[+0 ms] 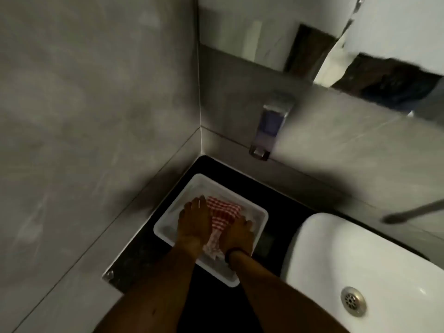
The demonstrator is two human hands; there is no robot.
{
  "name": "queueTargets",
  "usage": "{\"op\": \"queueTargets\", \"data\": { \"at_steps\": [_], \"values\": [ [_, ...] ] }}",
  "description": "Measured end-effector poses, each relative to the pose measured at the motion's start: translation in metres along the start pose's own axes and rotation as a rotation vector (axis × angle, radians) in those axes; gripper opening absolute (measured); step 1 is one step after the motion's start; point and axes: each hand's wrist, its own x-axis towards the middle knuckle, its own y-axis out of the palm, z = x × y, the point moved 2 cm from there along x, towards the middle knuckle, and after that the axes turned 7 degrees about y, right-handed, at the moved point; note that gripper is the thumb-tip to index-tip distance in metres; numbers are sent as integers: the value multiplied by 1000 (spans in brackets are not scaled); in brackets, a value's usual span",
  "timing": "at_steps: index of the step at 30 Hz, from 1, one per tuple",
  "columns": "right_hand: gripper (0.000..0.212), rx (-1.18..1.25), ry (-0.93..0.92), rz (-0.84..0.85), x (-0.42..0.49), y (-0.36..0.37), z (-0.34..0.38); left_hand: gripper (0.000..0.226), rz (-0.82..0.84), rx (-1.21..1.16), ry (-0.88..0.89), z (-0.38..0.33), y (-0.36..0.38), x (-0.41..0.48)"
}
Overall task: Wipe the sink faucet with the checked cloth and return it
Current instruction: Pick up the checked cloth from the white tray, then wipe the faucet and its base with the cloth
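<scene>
Centrally, a little toward 6 o'clock, a white tray [262,213] sits on a black counter [300,200] in the corner of two grey tiled walls. The red-and-white checked cloth [222,209] lies crumpled inside the tray. Its bulk is toward the tray's 12 o'clock end, and a narrow tail runs back toward 6 o'clock between the two wrists. The left hand [195,221] rests at the cloth's 9 o'clock edge, fingers together and nearly straight, pointing to 12 o'clock and laid on the fabric. The right hand [240,233] lies on the cloth at its 4 o'clock side, just beside the left hand. Its fingertips dip into the folds, and whether they pinch the fabric cannot be told. A dark band [231,252] circles the right wrist. At 3 o'clock of the tray stands a white sink [336,255], its metal drain [353,301] toward 5 o'clock. At 12 o'clock of the tray a dispenser [271,126] is mounted on the wall, with a mirror [264,27] above it. A dark slanted bar [413,211] at 3 o'clock of the view is too blurred to identify.
</scene>
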Motion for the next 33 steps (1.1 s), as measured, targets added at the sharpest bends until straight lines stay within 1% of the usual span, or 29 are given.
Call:
{"op": "queueTargets", "data": {
  "at_steps": [2, 3, 5, 7, 8, 9, 11, 12, 13, 14, 16, 17, 18, 20, 22, 23, 24, 25, 26, 27, 28, 29, 30, 31, 32, 33],
  "values": [
    [62, -154, 84, -60, 14, 12, 9, 70, 82, 14, -90, 8, 15, 16],
    [62, -172, 118, -90, 17, 15, 10, 71, 108, 15, -120, 11, 21, 20],
    [66, -113, 168, -80, 20, 16, 10, 65, 142, -40, -154, 14, 28, 25],
    [71, 26, 229, -25, 29, 23, 7, 48, 146, -172, -190, 21, 31, 30],
    [68, 106, 254, 3, 32, 24, 8, 44, 162, -271, -206, 23, 27, 33],
    [60, 170, 247, 13, 31, 22, 11, 44, 192, -384, -218, 27, 21, 36],
    [30, 243, 175, 18, 30, 14, 16, 42, 269, -597, -174, 34, 1, 41],
    [15, 305, 129, 29, 22, 6, 18, 35, 287, -692, -140, 36, -11, 41],
    [13, 376, 94, 44, 12, -6, 20, 28, 299, -784, -116, 35, -26, 38],
    [17, 467, 60, 55, 5, -19, 20, 25, 312, -881, -89, 33, -42, 33],
    [10, 691, -4, 117, -17, -50, 16, 26, 334, -1078, 1, 19, -77, 16],
    [16, 841, 4, 175, -29, -67, 12, 27, 353, -1171, 46, 5, -97, 3],
    [29, 1030, 34, 282, -42, -85, 3, 28, 381, -1252, 84, -13, -115, -10],
    [48, 1317, 126, 580, -72, -117, -6, 28, 448, -1346, 135, -45, -140, -31],
    [69, 1430, 142, 764, -109, -152, -20, 30, 474, -1363, 203, -83, -156, -53],
    [81, 1441, 138, 776, -121, -169, -36, 32, 476, -1355, 229, -103, -161, -63],
    [88, 1446, 124, 811, -131, -187, -48, 31, 474, -1352, 256, -124, -165, -72],
    [86, 1447, 138, 825, -147, -203, -65, 29, 455, -1337, 276, -142, -167, -79],
    [81, 1449, 153, 800, -151, -221, -69, 26, 415, -1308, 272, -156, -165, -84],
    [77, 1443, -36, 701, -165, -244, -78, 25, 382, -1298, 242, -171, -159, -89],
    [75, 1581, 74, 470, -167, -272, -107, 24, 355, -1299, 182, -188, -147, -93],
    [69, 1633, 69, 146, -162, -300, -139, 24, 328, -1281, 116, -203, -130, -97],
    [62, 1616, 218, -258, -163, -326, -158, 27, 298, -1197, 68, -210, -109, -100],
    [51, 1364, -68, -287, -177, -354, -161, 35, 277, -1030, 98, -216, -84, -103],
    [36, 1276, -272, -389, -185, -382, -159, 48, 264, -812, 170, -222, -59, -107],
    [20, 1196, -357, -531, -188, -408, -157, 60, 226, -602, 214, -226, -36, -111]
  ]
}}
